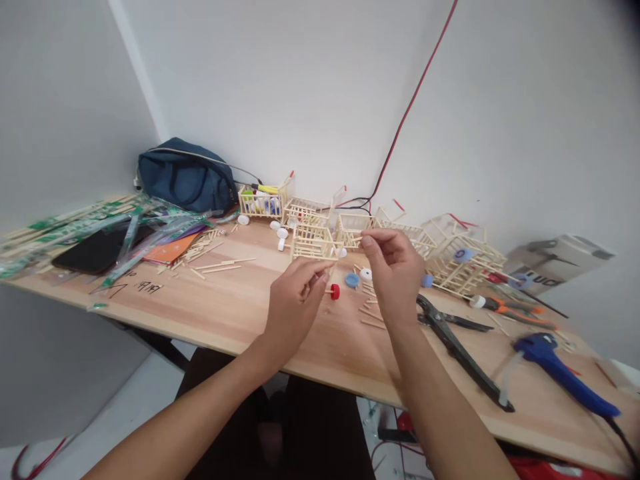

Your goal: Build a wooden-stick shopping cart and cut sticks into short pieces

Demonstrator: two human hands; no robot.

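My left hand (295, 303) is closed in a pinch over the table, with a thin pale wooden stick at its fingertips. A red bottle cap (335, 291) on a short stick shows just beside these fingers; whether the hand holds that too is unclear. To the right, my right hand (397, 270) is closed too, thumb against index finger, on what looks like a small wooden stick (357, 239). Behind the hands stands a small cart built of sticks (313, 241). A blue bottle cap (352, 280) and a white cap (366, 274) lie between the hands.
More stick carts (453, 257) line the wall. Cutting pliers (463, 353), a blue glue gun (570, 380) and orange-handled pliers (515, 308) lie at right. Toward the left are a phone (95, 252), wrapped sticks (60, 223), loose sticks (220, 267) and a blue bag (187, 177).
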